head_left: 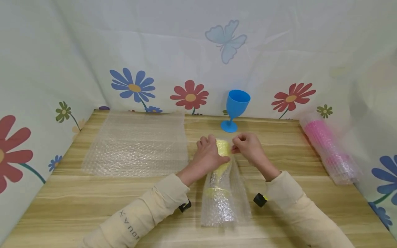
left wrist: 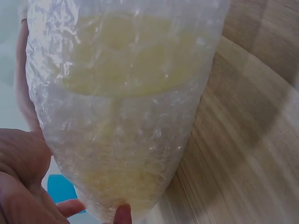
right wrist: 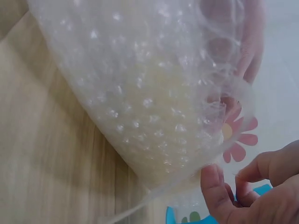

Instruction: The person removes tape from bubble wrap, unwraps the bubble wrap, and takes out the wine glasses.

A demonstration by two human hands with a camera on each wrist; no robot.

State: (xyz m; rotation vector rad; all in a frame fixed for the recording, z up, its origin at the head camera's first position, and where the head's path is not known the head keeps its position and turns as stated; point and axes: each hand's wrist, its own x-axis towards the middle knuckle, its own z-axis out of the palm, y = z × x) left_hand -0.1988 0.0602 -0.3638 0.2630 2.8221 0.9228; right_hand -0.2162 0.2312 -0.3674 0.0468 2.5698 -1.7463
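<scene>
A yellow goblet, wrapped in clear bubble wrap, lies on the table with its wrap flaring toward the near edge. My left hand grips its far end from the left, the thumb laid across the wrap. In the left wrist view, the yellow shape shows hazily through the bubbles. On the other side, my right hand has its fingers bent at the wrap's far right edge. The right wrist view puts its fingertips right by the loose edge of the wrap; I cannot tell whether they pinch anything.
A blue goblet stands upright at the back, beyond my hands. To the left, a flat bubble wrap sheet covers part of the wooden table. A pink bubble-wrapped item lies along the right edge. Flower-printed cloth encloses the table.
</scene>
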